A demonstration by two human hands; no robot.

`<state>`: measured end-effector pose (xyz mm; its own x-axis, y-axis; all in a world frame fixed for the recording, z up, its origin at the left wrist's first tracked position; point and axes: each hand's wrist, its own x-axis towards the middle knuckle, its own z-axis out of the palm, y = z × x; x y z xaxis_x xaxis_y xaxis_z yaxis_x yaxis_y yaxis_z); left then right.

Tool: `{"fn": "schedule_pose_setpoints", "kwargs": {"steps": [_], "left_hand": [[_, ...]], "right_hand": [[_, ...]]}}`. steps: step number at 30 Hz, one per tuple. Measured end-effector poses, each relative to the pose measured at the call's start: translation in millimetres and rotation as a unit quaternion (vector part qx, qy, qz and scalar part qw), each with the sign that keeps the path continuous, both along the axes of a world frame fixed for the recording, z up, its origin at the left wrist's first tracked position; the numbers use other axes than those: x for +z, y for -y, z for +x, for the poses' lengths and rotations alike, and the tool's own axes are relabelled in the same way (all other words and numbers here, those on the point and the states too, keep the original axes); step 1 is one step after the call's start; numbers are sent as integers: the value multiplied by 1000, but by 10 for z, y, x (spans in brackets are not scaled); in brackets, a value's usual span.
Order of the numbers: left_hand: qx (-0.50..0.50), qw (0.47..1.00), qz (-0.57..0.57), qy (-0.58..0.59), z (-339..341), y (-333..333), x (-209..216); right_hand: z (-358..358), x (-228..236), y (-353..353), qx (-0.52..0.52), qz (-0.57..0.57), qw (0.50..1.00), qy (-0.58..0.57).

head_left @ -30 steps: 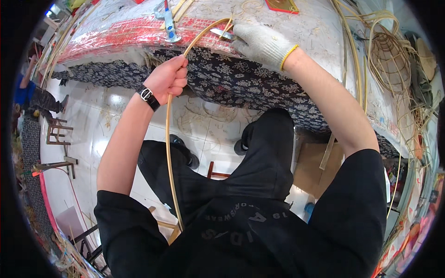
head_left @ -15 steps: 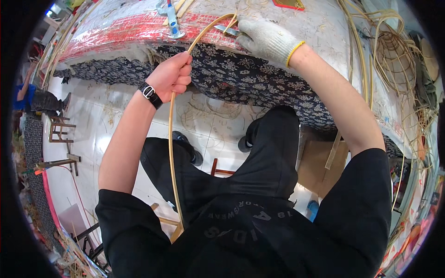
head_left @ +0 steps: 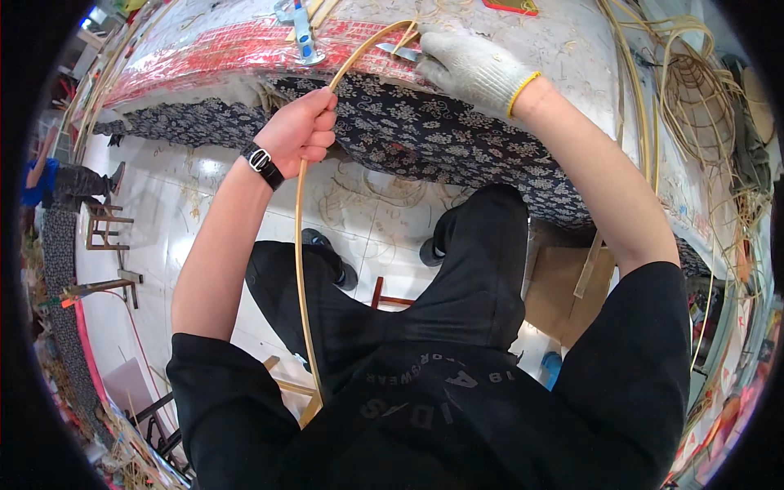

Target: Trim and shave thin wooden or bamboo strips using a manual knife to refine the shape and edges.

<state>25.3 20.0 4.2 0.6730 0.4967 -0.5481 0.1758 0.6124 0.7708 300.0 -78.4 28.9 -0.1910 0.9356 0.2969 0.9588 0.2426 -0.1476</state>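
Strip (head_left: 300,261) bends in an arc from above the near edge of the table (head_left: 559,49) down in front of it. The left hand (head_left: 302,132), bare, is closed around the strip just before this table's edge. The right hand (head_left: 475,72), gloved, is above the table's edge and grips a knife (head_left: 397,52); whether it pinches also the strip's end, I cannot tell.
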Motion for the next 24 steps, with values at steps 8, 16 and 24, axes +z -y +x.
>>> {"fn": "schedule_pose_setpoints", "kwargs": {"steps": [8, 16, 24], "left_hand": [[10, 1000, 10, -10, -6, -27, 0], [9, 1000, 16, -8, -5, -49, -27], [7, 1000, 28, -7, -75, -33, -26]], "right_hand": [[-9, 43, 11, 7, -23, 1000, -8], [116, 17, 9, 35, -46, 998, 1], [232, 91, 93, 75, 25, 992, -98]]}}
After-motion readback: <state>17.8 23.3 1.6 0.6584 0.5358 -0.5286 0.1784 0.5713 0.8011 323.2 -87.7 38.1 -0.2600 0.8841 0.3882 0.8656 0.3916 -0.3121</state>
